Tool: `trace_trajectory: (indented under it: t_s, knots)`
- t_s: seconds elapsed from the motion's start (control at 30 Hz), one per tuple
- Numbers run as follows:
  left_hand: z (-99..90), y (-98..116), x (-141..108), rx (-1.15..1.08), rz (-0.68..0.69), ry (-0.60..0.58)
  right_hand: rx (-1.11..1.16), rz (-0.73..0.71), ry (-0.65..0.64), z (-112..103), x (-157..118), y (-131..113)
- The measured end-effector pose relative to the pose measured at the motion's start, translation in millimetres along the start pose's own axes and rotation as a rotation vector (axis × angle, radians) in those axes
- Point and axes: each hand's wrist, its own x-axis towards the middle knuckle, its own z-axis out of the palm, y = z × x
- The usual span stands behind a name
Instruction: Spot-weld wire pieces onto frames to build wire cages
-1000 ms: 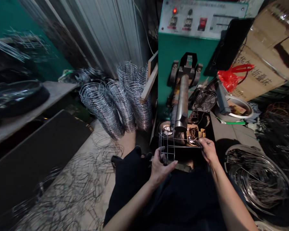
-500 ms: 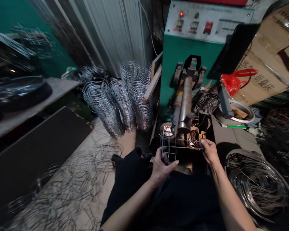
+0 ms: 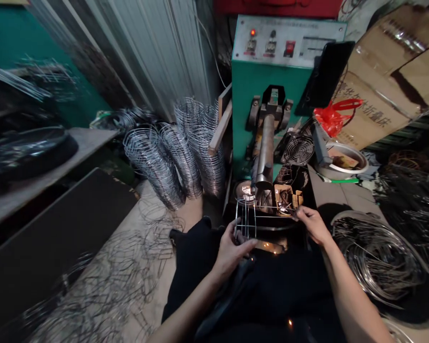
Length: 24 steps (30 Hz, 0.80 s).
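Note:
My left hand (image 3: 233, 247) is closed on a small wire frame (image 3: 246, 224), a grid of thin metal rods, with the thumb pointing right. The frame's upper edge is at the spot welder's electrode tip, below the thick metal cylinder arm (image 3: 264, 157) of the green spot welding machine (image 3: 268, 76). My right hand (image 3: 313, 225) pinches the right end of a thin U-shaped metal wire (image 3: 273, 216), whose left end meets the frame near the electrode. Small orange sparks (image 3: 268, 246) fly below the frame and over my dark clothes.
Several stacks of wire rings (image 3: 153, 166) stand on the floor to the left. Loose bent wires (image 3: 110, 281) lie around them. A round container of metal rods (image 3: 382, 262) is at right. Behind it are a metal bowl (image 3: 361, 164) and a cardboard box (image 3: 375, 90).
Sparks have appeared around the wire frame and over my lap. The frame now sits up against the electrode area. Both hands keep their holds; the camera view has shifted a little.

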Motion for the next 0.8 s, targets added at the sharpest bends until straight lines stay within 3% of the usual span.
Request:
trace_trajectory:
  t_s: [0.07, 0.2, 0.27, 0.37, 0.47, 0.53, 0.63, 0.8]
  knots:
    - [-16.4, 20, -14, -0.149, -0.085, -0.087, -0.079, 0.106, -0.161, -7, -20, -1]
    - [-48.9, 42, -19, -0.296, -0.083, -0.161, -0.027, 0.401, -0.429, 2, -51, 13]
    - [-58.2, 29, -19, -0.316, -0.126, -0.139, 0.042, 0.494, -0.477, 13, -61, 29]
    - [-64.8, -16, -34, -0.268, -0.306, -0.076, 0.041, 0.605, -0.495, 25, -72, 53]
    - [-67.7, -57, -62, -0.152, -0.446, -0.077, -0.042, 0.564, -0.534, 24, -76, 66]
    - [-66.9, -69, -74, -0.106, -0.44, -0.097, -0.059, 0.49, -0.529, 20, -73, 64]
    - [-60.2, -64, -70, -0.109, -0.358, -0.082, -0.025, 0.395, -0.499, 15, -62, 45]
    - [-41.9, -38, -39, -0.05, -0.133, -0.084, 0.047, 0.256, -0.464, 21, -42, 0]
